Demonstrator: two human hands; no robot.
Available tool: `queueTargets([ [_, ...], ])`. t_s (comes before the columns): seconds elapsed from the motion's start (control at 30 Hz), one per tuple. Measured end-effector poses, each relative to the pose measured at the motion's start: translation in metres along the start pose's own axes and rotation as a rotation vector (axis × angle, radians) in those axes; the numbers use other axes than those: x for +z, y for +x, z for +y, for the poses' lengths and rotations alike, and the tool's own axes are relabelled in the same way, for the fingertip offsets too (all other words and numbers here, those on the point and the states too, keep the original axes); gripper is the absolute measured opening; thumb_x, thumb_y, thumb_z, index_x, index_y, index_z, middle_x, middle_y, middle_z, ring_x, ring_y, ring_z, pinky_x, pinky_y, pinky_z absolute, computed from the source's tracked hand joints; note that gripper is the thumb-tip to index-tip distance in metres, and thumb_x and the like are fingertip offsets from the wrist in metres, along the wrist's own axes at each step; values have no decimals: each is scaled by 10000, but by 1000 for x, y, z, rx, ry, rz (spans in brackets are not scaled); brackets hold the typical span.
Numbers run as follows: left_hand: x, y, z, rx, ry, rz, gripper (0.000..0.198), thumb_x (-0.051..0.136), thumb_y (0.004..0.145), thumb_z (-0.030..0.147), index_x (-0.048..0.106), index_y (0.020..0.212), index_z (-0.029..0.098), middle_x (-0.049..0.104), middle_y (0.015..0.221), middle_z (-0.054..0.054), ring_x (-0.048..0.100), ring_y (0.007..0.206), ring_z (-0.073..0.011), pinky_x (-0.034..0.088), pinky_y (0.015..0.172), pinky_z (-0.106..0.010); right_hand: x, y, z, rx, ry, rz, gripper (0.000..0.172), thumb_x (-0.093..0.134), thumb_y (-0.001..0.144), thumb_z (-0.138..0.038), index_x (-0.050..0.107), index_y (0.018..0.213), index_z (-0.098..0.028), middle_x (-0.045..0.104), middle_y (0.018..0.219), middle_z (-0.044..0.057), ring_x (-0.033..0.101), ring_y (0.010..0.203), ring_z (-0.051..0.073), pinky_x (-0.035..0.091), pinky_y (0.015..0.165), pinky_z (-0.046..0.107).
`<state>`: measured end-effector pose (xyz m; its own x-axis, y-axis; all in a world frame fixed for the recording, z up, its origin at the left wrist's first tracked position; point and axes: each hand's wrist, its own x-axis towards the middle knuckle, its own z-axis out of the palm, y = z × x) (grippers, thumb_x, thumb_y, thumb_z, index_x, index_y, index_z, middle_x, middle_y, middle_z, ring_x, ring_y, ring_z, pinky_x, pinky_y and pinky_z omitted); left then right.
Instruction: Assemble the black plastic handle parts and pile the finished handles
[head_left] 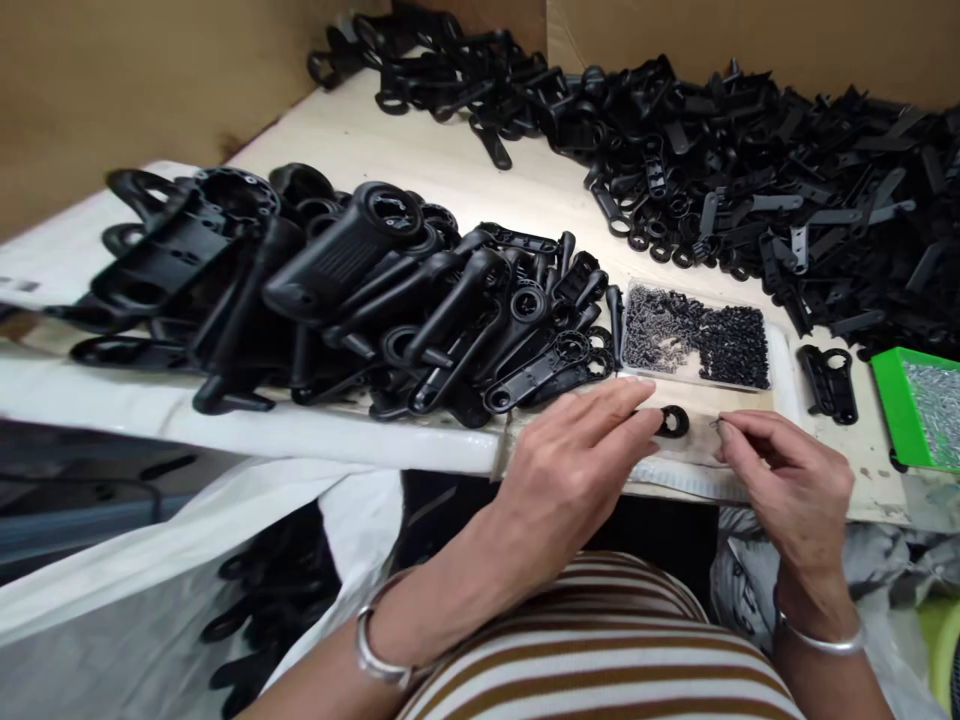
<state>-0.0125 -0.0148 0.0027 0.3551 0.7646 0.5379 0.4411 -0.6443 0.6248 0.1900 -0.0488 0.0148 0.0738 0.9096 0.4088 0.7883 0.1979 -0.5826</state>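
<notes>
My left hand [581, 450] lies over a black plastic part with a ring-shaped end [677, 422], holding it against the table edge. Most of that part is hidden beneath the fingers; only the ring sticks out past the fingertips. Just to the right, my right hand [787, 475] pinches a tiny thin piece [716, 422] between thumb and forefinger, too small to name. Behind both hands stands a clear tray [694, 383] with small silvery pieces on its left and small black pieces on its right.
Black plastic handle parts [420, 300] are heaped on the left. A larger pile of black parts [750, 190] covers the back and right. Two black parts [829, 384] lie near a green bin [892, 405] of small metal pieces. A white bag [180, 570] hangs below.
</notes>
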Motion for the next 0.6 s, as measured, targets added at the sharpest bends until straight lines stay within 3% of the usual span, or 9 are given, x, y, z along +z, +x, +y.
queueTargets([
  [0.13, 5, -8, -10, 155, 274, -135, 204, 483, 924, 70, 673, 901, 139, 738, 1083, -124, 681, 1047, -260, 533, 826, -369, -1, -2, 8, -97, -65, -107, 84, 623, 885, -187, 697, 847, -195, 745, 814, 40, 703, 701, 158, 592, 681, 276],
  [0.3, 12, -12, -8, 143, 238, -120, 307, 401, 935, 43, 674, 835, 142, 732, 990, -109, 665, 850, -200, 531, 734, -316, -1, -4, 6, -223, -85, -187, 111, 585, 901, -130, 670, 923, -198, 736, 846, 40, 701, 745, 152, 584, 741, 278],
  [0.6, 14, -15, -8, 89, 202, -163, 300, 421, 914, 25, 676, 824, 156, 716, 959, -88, 637, 823, -178, 552, 755, -307, 8, -4, -5, -359, -200, -278, 152, 525, 930, -115, 647, 1011, -159, 717, 847, 77, 680, 745, 166, 563, 719, 299],
])
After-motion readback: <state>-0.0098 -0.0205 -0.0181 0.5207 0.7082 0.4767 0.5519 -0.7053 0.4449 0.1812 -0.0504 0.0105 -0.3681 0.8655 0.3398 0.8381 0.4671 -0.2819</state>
